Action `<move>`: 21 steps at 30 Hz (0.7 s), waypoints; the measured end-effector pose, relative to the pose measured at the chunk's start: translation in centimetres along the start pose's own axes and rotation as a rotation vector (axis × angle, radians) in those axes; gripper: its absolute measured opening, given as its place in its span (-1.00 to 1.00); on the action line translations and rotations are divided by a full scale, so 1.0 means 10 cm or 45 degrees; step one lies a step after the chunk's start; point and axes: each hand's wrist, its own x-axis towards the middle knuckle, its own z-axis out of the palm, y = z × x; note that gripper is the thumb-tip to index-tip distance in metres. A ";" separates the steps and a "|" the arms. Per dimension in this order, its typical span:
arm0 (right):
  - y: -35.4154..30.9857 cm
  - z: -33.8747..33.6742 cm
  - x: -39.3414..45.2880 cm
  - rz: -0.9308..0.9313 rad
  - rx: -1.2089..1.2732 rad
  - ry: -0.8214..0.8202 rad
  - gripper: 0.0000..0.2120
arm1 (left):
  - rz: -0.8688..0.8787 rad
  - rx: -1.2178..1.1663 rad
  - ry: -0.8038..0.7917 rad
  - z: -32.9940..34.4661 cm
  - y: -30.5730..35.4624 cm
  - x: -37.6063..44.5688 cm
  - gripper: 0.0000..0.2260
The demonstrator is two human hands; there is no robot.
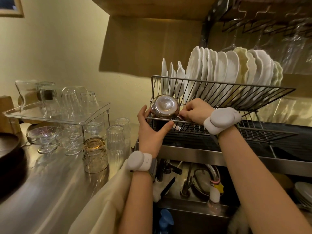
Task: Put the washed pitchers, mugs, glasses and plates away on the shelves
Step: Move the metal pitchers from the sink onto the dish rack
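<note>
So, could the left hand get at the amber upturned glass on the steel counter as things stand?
Probably yes. The left hand is at the round steel cup on the wire dish rack, but the amber upturned glass stands at the near edge of the glass cluster, with nothing between it and the arm.

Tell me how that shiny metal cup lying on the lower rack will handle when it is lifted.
The metal cup is polished, so probably slippery. It looks thin-walled, likely light and stiff. It lies on its side on the wire rack, so it may roll once the left hand and right hand let go.
</note>
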 end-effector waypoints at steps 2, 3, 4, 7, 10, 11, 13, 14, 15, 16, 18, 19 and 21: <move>-0.01 -0.01 -0.01 0.010 -0.012 0.007 -0.71 | 0.000 0.012 -0.001 0.00 0.01 0.00 -0.21; -0.02 0.00 -0.01 0.017 -0.011 0.008 -0.69 | 0.001 0.017 -0.003 0.00 0.01 0.00 -0.21; -0.02 0.00 -0.01 0.027 -0.006 0.009 -0.68 | 0.003 0.022 -0.004 -0.01 0.01 0.00 -0.21; -0.03 0.02 -0.02 0.058 0.011 0.019 -0.66 | 0.009 0.030 0.005 -0.01 0.04 -0.01 -0.20; -0.04 0.04 -0.02 0.076 0.022 0.074 -0.65 | 0.039 0.032 0.055 0.00 0.09 -0.05 -0.18; -0.05 0.05 -0.02 0.076 0.009 0.109 -0.66 | 0.054 0.027 0.068 0.01 0.11 -0.07 -0.16; -0.05 0.07 -0.03 0.058 0.008 0.191 -0.69 | 0.076 0.027 0.093 0.02 0.15 -0.09 -0.12; -0.04 0.08 -0.04 0.045 0.044 0.228 -0.72 | 0.086 0.037 0.111 0.03 0.17 -0.10 -0.11; -0.04 0.09 -0.06 0.035 0.097 0.263 -0.74 | 0.096 0.048 0.133 0.04 0.19 -0.12 -0.10; -0.05 0.09 -0.07 0.030 0.154 0.304 -0.76 | 0.109 0.054 0.151 0.04 0.20 -0.13 -0.09; -0.07 0.11 -0.11 -0.014 0.247 0.403 -0.78 | 0.138 0.074 0.201 0.05 0.25 -0.18 -0.10; -0.08 0.13 -0.15 -0.049 0.284 0.470 -0.77 | 0.156 0.088 0.234 0.06 0.27 -0.21 -0.12; -0.10 0.15 -0.24 -0.118 0.360 0.624 -0.78 | 0.193 0.108 0.311 0.09 0.32 -0.28 -0.18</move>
